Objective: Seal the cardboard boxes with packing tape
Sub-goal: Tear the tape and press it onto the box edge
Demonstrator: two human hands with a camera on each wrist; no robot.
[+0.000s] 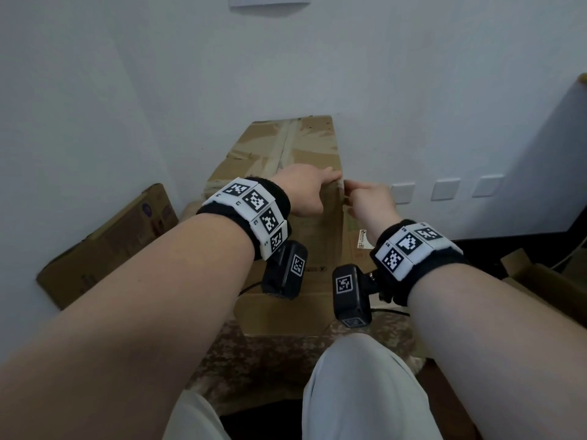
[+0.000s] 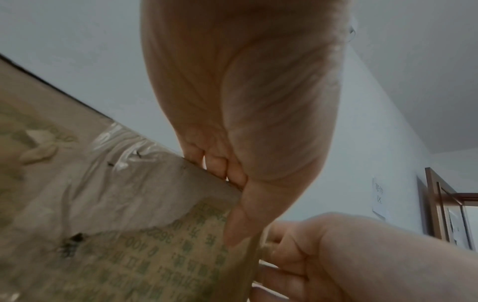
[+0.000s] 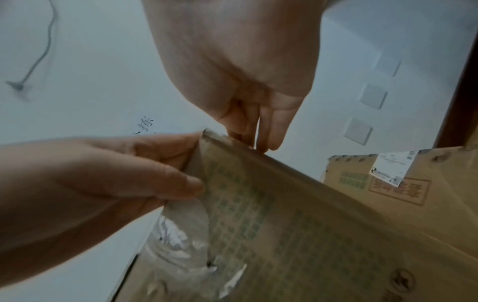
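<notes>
A tall cardboard box [image 1: 305, 144] [image 2: 129, 255] [image 3: 297, 235] stands before me against the wall. Wrinkled clear packing tape [image 1: 286, 144] [image 2: 124, 147] [image 3: 175, 235] runs along its top seam and down its near face. My left hand [image 1: 305, 188] [image 2: 245, 102] [image 3: 103, 173] grips the box's near right top corner, fingers over the top and thumb on the printed face. Just right of it, my right hand [image 1: 365, 198] [image 2: 336, 255] [image 3: 245, 71] has its fingers curled and seems to pinch a strip of tape at that corner's edge. No tape roll is in view.
A flat brown box [image 1: 104, 242] leans on the wall at the left. An open carton [image 1: 546, 281] sits at the right, below three wall plates [image 1: 444, 188]. Another labelled box [image 3: 388, 177] stands behind the corner. My knee [image 1: 359, 376] is over a patterned surface [image 1: 254, 360].
</notes>
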